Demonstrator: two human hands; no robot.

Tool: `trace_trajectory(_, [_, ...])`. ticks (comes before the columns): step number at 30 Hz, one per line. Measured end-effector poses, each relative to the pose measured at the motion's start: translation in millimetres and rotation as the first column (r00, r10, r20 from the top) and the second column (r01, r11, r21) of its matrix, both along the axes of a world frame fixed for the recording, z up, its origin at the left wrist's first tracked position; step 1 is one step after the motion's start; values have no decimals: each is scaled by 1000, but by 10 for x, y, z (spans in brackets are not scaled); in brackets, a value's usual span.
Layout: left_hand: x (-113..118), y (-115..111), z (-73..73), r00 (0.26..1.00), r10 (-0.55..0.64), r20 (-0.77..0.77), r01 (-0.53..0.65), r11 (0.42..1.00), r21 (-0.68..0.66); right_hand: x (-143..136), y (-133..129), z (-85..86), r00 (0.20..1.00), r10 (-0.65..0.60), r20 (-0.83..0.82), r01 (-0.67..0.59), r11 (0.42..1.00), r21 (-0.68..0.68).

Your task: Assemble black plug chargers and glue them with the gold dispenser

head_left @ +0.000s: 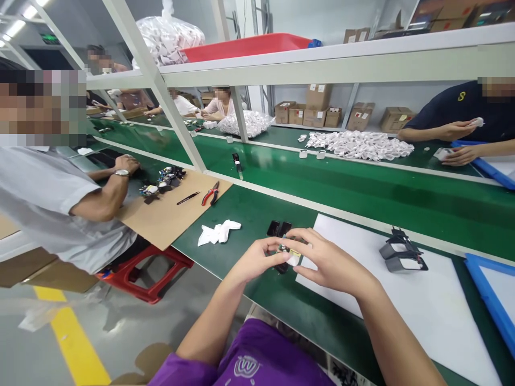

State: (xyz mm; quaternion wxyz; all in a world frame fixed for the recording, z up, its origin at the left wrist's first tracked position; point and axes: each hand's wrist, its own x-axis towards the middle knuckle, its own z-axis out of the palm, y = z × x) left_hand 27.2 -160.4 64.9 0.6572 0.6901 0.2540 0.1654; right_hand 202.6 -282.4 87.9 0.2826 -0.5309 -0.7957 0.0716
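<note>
Flanking the hands (333, 258) are cloth (218, 234) and black housings (404, 258)

**Bench seen from head height, forward and down**

The single view is taken from above and behind the grip, where left hand (257, 262) and right hand (328, 260) meet, and is aimed forward and down across the bench (251, 209). The hands are seen from close by. Beyond the grip, the green conveyor (289, 174) and shelf (322, 65) are taken in from farther off; left of it, a seated neighbour (52, 198) is included.
</note>
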Motion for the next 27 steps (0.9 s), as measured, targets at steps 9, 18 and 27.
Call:
trace_trajectory(9, [-181,182,-81,994,-95,-61,101,988,114,-58,112,-174,999,-31,19,31,999,-39])
trace_trajectory(18, [163,607,-320,973,57,-224,124,692,712,424,426,-734,309,-256,-916,204,958,-199])
trace_trajectory(27, [549,457,-232,982,-18,-188,160,612,774,295,255,-857,226,-244,-943,300,939,-171])
